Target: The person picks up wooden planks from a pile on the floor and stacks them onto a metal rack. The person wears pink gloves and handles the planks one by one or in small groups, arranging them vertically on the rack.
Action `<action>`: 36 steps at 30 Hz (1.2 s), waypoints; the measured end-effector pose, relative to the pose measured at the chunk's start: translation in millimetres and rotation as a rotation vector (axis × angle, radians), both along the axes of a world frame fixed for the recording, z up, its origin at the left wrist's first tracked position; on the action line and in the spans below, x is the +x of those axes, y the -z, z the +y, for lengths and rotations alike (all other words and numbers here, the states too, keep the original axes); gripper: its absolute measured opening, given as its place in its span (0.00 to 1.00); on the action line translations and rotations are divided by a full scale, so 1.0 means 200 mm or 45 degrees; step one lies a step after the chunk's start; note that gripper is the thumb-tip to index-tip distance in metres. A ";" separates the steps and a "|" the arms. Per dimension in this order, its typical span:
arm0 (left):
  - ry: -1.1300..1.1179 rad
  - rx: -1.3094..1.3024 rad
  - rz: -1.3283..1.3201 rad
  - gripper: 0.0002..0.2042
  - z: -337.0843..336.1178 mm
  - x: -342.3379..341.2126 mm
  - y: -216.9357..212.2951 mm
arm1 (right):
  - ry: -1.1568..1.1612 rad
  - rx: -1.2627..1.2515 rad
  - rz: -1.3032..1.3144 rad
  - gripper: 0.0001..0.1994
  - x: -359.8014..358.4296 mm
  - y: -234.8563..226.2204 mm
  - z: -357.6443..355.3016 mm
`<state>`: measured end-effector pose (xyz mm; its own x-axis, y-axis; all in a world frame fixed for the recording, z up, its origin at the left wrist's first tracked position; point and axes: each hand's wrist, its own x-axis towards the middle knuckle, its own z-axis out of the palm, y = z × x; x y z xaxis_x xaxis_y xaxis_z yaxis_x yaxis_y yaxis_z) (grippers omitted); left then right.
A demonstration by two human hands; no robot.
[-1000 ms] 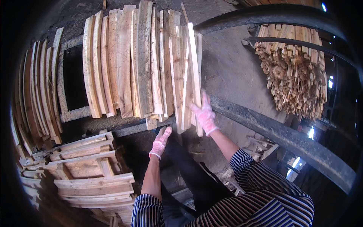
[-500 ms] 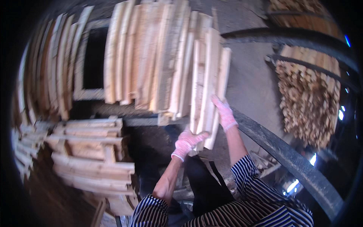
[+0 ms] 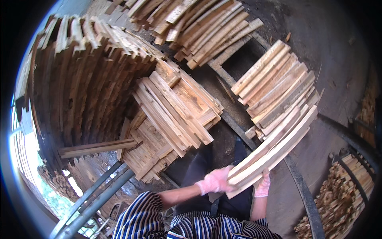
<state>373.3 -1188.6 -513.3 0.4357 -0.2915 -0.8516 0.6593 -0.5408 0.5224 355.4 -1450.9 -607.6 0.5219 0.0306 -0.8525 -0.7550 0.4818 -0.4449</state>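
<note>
A few long pale wooden slats (image 3: 276, 148) are held together in front of me, slanting from near my waist up to the far right. My left hand (image 3: 216, 181), in a pink-white knit glove, is closed round their near end. Under their right side, my right hand (image 3: 262, 185), gloved alike, grips the lower edge; some of its fingers are hidden by the wood. Just beyond the held slats, a row of similar slats (image 3: 278, 85) lies side by side on a metal frame (image 3: 230, 75).
To my left is a stack of boards with slats (image 3: 171, 113) on top, beside a tall wall of stacked wood (image 3: 87, 83). More slats (image 3: 215, 30) lie at the far side. A dark metal bar (image 3: 304, 195) and a wood bundle (image 3: 338, 195) are on the right. Metal pipes (image 3: 91, 203) stand lower left.
My view has swung left, bringing the left-hand stacks in. The slats in my hands have been drawn toward my body and tilted to the right; both hands keep their grip.
</note>
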 end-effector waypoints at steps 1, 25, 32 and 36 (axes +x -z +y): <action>-0.126 -0.043 -0.131 0.51 0.05 -0.12 -0.07 | 0.200 0.423 -0.092 0.45 0.01 0.00 0.01; -2.365 0.350 -0.111 0.33 1.64 -0.55 0.59 | -1.941 -0.279 -0.536 0.47 -0.05 -0.15 2.60; -0.991 1.637 -1.080 0.33 1.34 -0.32 0.75 | -1.080 -0.874 -0.699 0.38 0.41 0.10 1.35; -0.883 0.324 -0.779 0.36 0.53 0.23 0.56 | -0.894 -1.517 -0.012 0.49 0.77 0.46 0.44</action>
<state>420.0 -1083.4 -626.0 0.8320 0.3606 -0.4217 0.5273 -0.2775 0.8031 509.4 -1362.1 -700.4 0.7064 -0.4506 -0.5459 -0.6734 -0.6655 -0.3220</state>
